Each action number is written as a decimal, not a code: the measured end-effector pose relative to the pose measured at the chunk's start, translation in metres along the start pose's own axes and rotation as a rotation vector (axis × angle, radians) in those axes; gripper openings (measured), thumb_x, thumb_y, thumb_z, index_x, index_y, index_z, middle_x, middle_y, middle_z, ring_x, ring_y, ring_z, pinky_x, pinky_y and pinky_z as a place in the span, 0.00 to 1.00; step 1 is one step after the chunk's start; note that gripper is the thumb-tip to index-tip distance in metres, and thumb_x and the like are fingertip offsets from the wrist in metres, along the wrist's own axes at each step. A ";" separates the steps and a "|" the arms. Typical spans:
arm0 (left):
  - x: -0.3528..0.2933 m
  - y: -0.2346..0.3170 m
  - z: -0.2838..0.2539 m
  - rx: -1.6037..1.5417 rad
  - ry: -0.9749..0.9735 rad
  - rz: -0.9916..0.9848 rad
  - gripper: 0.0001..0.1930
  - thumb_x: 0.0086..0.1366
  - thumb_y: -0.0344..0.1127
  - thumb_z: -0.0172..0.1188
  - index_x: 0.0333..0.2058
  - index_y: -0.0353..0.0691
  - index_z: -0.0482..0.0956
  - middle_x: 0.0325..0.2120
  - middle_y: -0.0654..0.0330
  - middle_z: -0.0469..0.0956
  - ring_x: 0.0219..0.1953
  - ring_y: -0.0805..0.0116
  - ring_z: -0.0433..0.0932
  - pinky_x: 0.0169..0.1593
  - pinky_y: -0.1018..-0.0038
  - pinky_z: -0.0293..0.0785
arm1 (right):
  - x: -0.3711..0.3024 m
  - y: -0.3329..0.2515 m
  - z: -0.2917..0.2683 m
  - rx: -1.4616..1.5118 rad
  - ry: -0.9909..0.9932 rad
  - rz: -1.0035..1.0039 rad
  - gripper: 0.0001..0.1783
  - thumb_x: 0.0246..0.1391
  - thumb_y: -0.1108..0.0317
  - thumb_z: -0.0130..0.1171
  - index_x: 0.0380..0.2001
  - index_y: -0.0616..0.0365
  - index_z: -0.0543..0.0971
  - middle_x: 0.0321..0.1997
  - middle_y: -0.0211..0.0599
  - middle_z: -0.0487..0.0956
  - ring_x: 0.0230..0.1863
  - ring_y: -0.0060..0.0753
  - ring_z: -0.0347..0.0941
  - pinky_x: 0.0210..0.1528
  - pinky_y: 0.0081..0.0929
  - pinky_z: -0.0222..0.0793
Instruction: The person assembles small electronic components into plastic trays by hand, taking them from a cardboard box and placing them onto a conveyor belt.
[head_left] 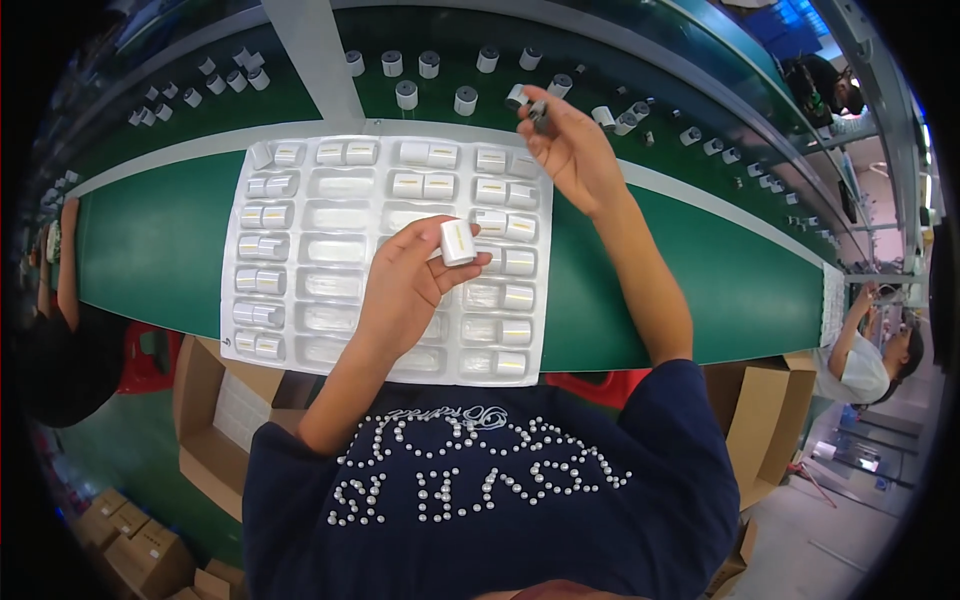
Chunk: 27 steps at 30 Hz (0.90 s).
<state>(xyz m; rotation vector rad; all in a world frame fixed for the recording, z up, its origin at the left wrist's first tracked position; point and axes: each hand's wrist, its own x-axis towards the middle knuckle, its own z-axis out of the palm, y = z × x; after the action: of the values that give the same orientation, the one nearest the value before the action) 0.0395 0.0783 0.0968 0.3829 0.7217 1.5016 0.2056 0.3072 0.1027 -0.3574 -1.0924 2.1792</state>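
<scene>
My left hand is over the middle of a white moulded tray, its fingers closed on a small white block-like piece with rounded edges and a faint yellowish mark. My right hand reaches past the tray's far right corner, above the far green belt. Its fingers pinch a small dark piece, whose kind I cannot make out. Right at those fingertips is a white cylinder with a dark end; whether the hand touches it I cannot tell. Similar white pieces lie in many tray pockets, singly or paired.
White cylinders with dark tops stand on the far belt, behind a pale rail. A metal post rises there. Cardboard boxes flank me below the green worktop. Other people work at both sides.
</scene>
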 end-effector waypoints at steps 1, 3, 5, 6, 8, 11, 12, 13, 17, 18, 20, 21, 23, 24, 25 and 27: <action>0.001 0.000 -0.001 -0.125 -0.001 -0.004 0.13 0.74 0.34 0.50 0.51 0.33 0.73 0.51 0.46 0.77 0.48 0.53 0.82 0.54 0.66 0.79 | -0.008 -0.003 0.014 -0.002 -0.003 0.002 0.24 0.69 0.65 0.50 0.61 0.70 0.68 0.51 0.42 0.75 0.49 0.30 0.75 0.50 0.22 0.75; 0.003 0.001 -0.002 -0.108 0.031 -0.001 0.12 0.74 0.34 0.50 0.50 0.33 0.73 0.51 0.45 0.77 0.49 0.54 0.81 0.55 0.66 0.79 | -0.021 -0.007 0.040 -0.148 -0.105 0.137 0.26 0.68 0.64 0.53 0.63 0.69 0.67 0.51 0.41 0.75 0.49 0.28 0.75 0.51 0.22 0.75; 0.004 0.001 -0.004 -0.090 0.066 0.004 0.11 0.74 0.34 0.51 0.49 0.34 0.73 0.52 0.45 0.76 0.49 0.55 0.81 0.55 0.66 0.78 | -0.033 -0.009 0.056 -0.156 -0.157 0.204 0.27 0.66 0.66 0.55 0.64 0.68 0.67 0.52 0.38 0.75 0.49 0.24 0.74 0.52 0.21 0.74; 0.005 0.001 -0.007 -0.116 0.076 0.033 0.12 0.73 0.32 0.51 0.51 0.33 0.72 0.52 0.45 0.76 0.50 0.57 0.80 0.56 0.66 0.78 | -0.039 -0.010 0.065 -0.387 -0.177 0.174 0.28 0.64 0.68 0.56 0.64 0.66 0.67 0.52 0.38 0.75 0.49 0.23 0.74 0.52 0.20 0.73; 0.006 0.005 -0.007 -0.139 0.084 0.063 0.13 0.73 0.31 0.52 0.53 0.33 0.71 0.52 0.44 0.76 0.50 0.59 0.80 0.57 0.66 0.77 | -0.052 -0.011 0.091 -0.580 -0.081 0.097 0.30 0.57 0.79 0.61 0.63 0.64 0.69 0.51 0.35 0.75 0.49 0.22 0.73 0.51 0.19 0.73; 0.003 0.009 0.001 -0.182 0.056 0.106 0.16 0.72 0.29 0.52 0.57 0.33 0.69 0.53 0.45 0.76 0.52 0.61 0.78 0.59 0.66 0.76 | -0.064 -0.010 0.099 -0.618 -0.046 0.029 0.28 0.51 0.83 0.65 0.57 0.64 0.74 0.49 0.36 0.75 0.48 0.25 0.74 0.49 0.20 0.75; 0.002 0.009 0.004 -0.117 0.090 0.172 0.17 0.72 0.29 0.52 0.57 0.33 0.69 0.53 0.45 0.75 0.52 0.61 0.78 0.59 0.66 0.76 | -0.066 -0.009 0.100 -0.619 -0.047 0.028 0.28 0.51 0.83 0.65 0.57 0.64 0.74 0.49 0.36 0.75 0.48 0.25 0.74 0.49 0.20 0.75; 0.002 0.009 0.008 -0.052 0.124 0.239 0.18 0.72 0.29 0.51 0.58 0.33 0.69 0.53 0.45 0.75 0.52 0.61 0.78 0.59 0.67 0.76 | -0.066 -0.007 0.100 -0.720 -0.075 -0.071 0.26 0.49 0.84 0.66 0.54 0.65 0.76 0.49 0.38 0.75 0.47 0.26 0.75 0.48 0.21 0.76; 0.002 0.006 0.017 -0.126 0.074 0.285 0.16 0.71 0.26 0.52 0.56 0.32 0.71 0.53 0.45 0.75 0.53 0.60 0.78 0.59 0.66 0.75 | -0.071 -0.003 0.105 -0.924 -0.096 -0.241 0.21 0.48 0.84 0.68 0.48 0.67 0.79 0.49 0.43 0.75 0.47 0.28 0.76 0.48 0.22 0.77; 0.003 0.004 0.020 -0.084 0.064 0.316 0.14 0.70 0.24 0.53 0.54 0.31 0.72 0.54 0.45 0.74 0.53 0.59 0.78 0.59 0.65 0.76 | -0.071 -0.001 0.105 -0.873 -0.092 -0.241 0.21 0.47 0.83 0.69 0.48 0.67 0.79 0.48 0.43 0.76 0.46 0.28 0.77 0.47 0.22 0.77; 0.003 0.001 0.022 -0.048 0.059 0.348 0.13 0.69 0.23 0.54 0.52 0.31 0.73 0.54 0.45 0.74 0.53 0.59 0.77 0.59 0.64 0.76 | -0.073 0.003 0.107 -0.906 -0.084 -0.244 0.21 0.47 0.82 0.70 0.47 0.67 0.80 0.47 0.43 0.77 0.45 0.29 0.78 0.48 0.23 0.77; 0.004 0.001 0.021 -0.065 0.058 0.340 0.13 0.68 0.21 0.54 0.51 0.31 0.73 0.55 0.45 0.73 0.54 0.59 0.77 0.59 0.64 0.76 | -0.074 0.003 0.108 -0.937 -0.074 -0.249 0.20 0.46 0.82 0.70 0.46 0.66 0.81 0.46 0.43 0.78 0.45 0.30 0.78 0.48 0.23 0.77; 0.004 0.000 0.020 -0.090 0.055 0.333 0.13 0.67 0.20 0.55 0.50 0.31 0.73 0.55 0.46 0.72 0.54 0.59 0.77 0.58 0.64 0.76 | -0.073 -0.001 0.107 -1.101 -0.113 -0.354 0.19 0.46 0.79 0.71 0.44 0.64 0.82 0.44 0.41 0.80 0.42 0.29 0.80 0.45 0.23 0.78; 0.004 -0.002 0.019 -0.115 0.051 0.331 0.14 0.66 0.20 0.56 0.50 0.32 0.72 0.56 0.46 0.72 0.55 0.59 0.76 0.58 0.64 0.76 | -0.072 -0.003 0.106 -1.258 -0.151 -0.465 0.18 0.45 0.77 0.73 0.43 0.61 0.83 0.41 0.40 0.82 0.40 0.28 0.81 0.43 0.23 0.79; 0.003 -0.004 0.017 -0.138 0.049 0.332 0.14 0.66 0.20 0.56 0.50 0.32 0.72 0.56 0.47 0.72 0.55 0.59 0.76 0.58 0.64 0.76 | -0.072 -0.003 0.107 -1.260 -0.157 -0.461 0.18 0.45 0.77 0.73 0.43 0.61 0.83 0.41 0.40 0.82 0.40 0.28 0.81 0.43 0.23 0.79; 0.004 -0.006 0.014 -0.161 0.020 0.318 0.14 0.66 0.20 0.56 0.50 0.33 0.72 0.55 0.47 0.72 0.55 0.59 0.76 0.59 0.64 0.75 | -0.072 -0.004 0.106 -1.253 -0.181 -0.489 0.17 0.45 0.77 0.72 0.42 0.63 0.83 0.41 0.40 0.82 0.41 0.29 0.81 0.44 0.23 0.78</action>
<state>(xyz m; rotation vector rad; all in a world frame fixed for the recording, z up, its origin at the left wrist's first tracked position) 0.0527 0.0842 0.1030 0.3721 0.5678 1.8523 0.2071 0.1962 0.1679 -0.3521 -2.2661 0.8969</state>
